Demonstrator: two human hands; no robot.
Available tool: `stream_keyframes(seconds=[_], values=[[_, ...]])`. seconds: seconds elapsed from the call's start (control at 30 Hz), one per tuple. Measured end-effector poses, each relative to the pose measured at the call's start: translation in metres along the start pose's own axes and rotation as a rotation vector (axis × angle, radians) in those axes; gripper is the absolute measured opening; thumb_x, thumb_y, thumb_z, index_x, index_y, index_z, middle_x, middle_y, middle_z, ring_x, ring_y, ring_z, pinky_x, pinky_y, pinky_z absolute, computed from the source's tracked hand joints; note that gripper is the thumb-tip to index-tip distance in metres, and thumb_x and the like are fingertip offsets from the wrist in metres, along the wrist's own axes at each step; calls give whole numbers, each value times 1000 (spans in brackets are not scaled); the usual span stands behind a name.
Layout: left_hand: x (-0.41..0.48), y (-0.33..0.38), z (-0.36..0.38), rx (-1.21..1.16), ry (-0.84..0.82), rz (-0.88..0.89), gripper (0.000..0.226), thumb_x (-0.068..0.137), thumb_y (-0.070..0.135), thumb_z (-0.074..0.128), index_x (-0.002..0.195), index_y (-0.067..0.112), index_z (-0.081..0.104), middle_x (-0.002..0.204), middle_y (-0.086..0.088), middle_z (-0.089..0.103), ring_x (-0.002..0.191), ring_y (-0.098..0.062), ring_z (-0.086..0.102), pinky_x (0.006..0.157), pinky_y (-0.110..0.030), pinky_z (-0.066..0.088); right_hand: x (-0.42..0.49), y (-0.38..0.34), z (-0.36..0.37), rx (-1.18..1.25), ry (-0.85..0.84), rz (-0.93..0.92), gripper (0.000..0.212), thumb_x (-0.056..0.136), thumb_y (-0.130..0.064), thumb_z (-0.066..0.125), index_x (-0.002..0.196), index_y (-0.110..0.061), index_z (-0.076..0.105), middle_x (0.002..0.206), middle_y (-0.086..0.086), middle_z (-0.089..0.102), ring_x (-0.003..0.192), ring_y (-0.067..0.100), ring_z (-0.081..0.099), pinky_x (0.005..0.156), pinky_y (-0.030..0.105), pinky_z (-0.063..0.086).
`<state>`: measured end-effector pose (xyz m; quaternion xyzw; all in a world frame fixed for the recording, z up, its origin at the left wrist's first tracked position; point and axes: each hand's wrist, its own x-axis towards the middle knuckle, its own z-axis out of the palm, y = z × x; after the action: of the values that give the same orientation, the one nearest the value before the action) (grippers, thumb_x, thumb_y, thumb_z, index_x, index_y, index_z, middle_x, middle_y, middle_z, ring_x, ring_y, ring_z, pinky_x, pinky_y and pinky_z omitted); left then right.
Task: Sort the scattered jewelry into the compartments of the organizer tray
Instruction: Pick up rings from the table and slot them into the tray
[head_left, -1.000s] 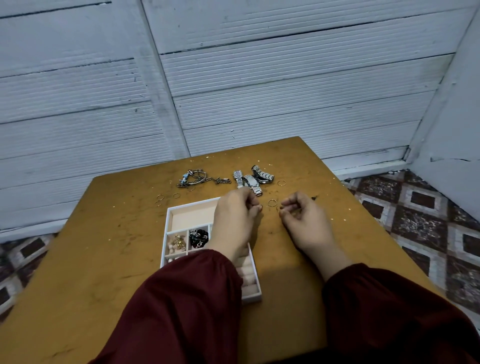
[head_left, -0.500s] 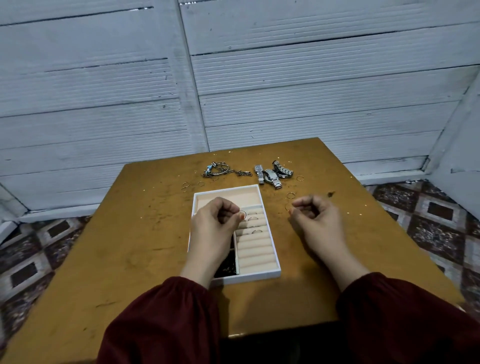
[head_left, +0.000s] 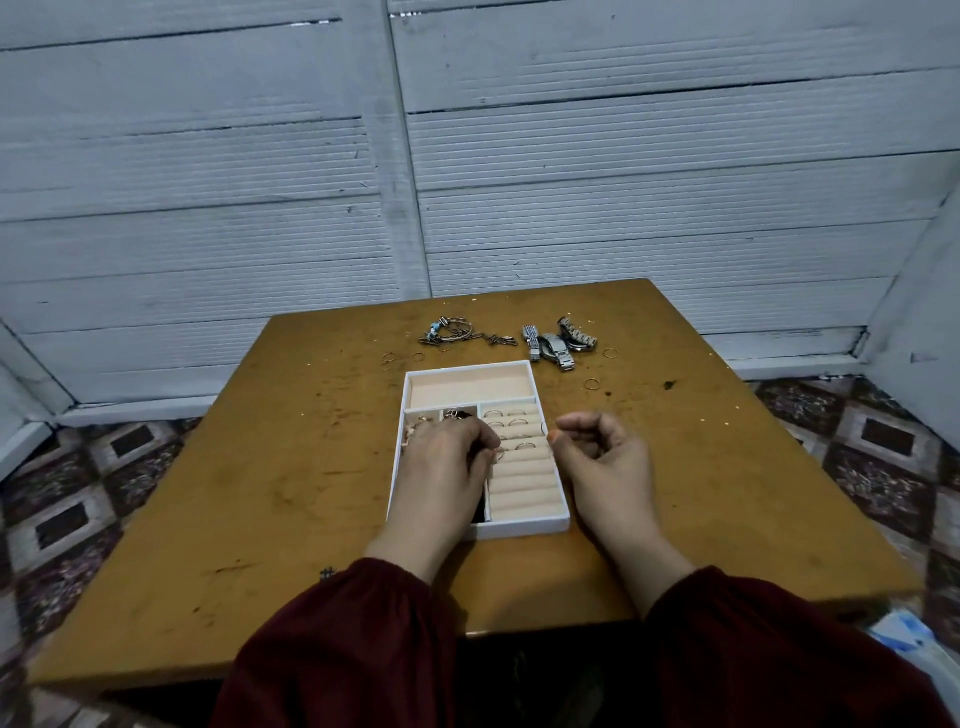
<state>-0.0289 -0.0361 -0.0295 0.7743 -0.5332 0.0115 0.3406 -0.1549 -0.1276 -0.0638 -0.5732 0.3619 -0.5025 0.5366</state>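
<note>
Both hands are curled over the organizer tray, which sits mid-desk just in front of the person. The left hand lies across the tray's left compartments and pinches a thin ring between thumb and forefinger, holding it down against the ring rolls on the tray's right side. It sits just below the rows where seated rings stand in their slots. The right hand hovers at the tray's right wall with thumb and forefinger tips drawn together; whether they hold another small ring is too fine to tell. The step in hand appears to be seating the pinched ring in a groove between two rolls. The next move probably calls for pressing it in upright until it wedges, then letting go gently so it is not dragged back out. After that the reach goes farther out. The long top compartment holds nothing. Beyond the tray's far edge lie the watches and a tangle of chains, with loose rings scattered on the desk near them. The sorting looks well short of finished.
</note>
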Motion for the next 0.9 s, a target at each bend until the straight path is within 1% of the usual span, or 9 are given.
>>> stream_keyframes(seconds=[0.1, 0.17, 0.3, 0.43, 0.63, 0.9], values=[[2, -1, 1, 50, -20, 18, 8, 88, 18, 62, 90, 24, 68, 92, 7, 67, 94, -18, 49, 78, -30, 38, -1, 0, -1, -12, -18, 7, 21, 81, 0, 69, 79, -20, 64, 78, -1, 68, 69, 8, 62, 69, 27, 53], [2, 0, 2, 75, -22, 27, 8, 88, 20, 62, 91, 25, 68, 92, 7, 67, 96, -18, 48, 78, -32, 40, -1, 1, -2, -21, -27, 9, 21, 81, 0, 69, 79, -20, 64, 78, 0, 68, 71, 11, 62, 69, 28, 53], [2, 1, 2, 130, -34, 52, 10, 89, 23, 60, 93, 26, 68, 94, 6, 66, 98, -19, 48, 80, -32, 40, 0, 2, -4, -27, -26, 17, 20, 81, -2, 69, 79, -21, 64, 79, -1, 68, 71, 13, 62, 68, 29, 53], [1, 1, 3, 179, -32, 63, 17, 90, 21, 55, 96, 29, 69, 98, 6, 64, 101, -19, 46, 85, -30, 36, -1, 1, -4, -17, -27, 23, 21, 81, -1, 69, 79, -21, 64, 78, -1, 68, 73, 14, 63, 69, 28, 53], [0, -1, 7, 192, -30, 70, 18, 89, 22, 55, 94, 30, 70, 94, 6, 63, 99, -20, 46, 85, -33, 38, -1, 1, -5, -18, -24, 30, 20, 80, -2, 70, 79, -22, 64, 80, 0, 69, 76, 17, 64, 71, 31, 54], [1, -2, 9, 221, -38, 69, 19, 89, 23, 54, 94, 29, 71, 95, 5, 64, 100, -21, 46, 86, -36, 40, -2, 0, -4, 14, -22, 46, 20, 81, -1, 70, 79, -21, 64, 80, 3, 69, 73, 15, 64, 71, 32, 54]])
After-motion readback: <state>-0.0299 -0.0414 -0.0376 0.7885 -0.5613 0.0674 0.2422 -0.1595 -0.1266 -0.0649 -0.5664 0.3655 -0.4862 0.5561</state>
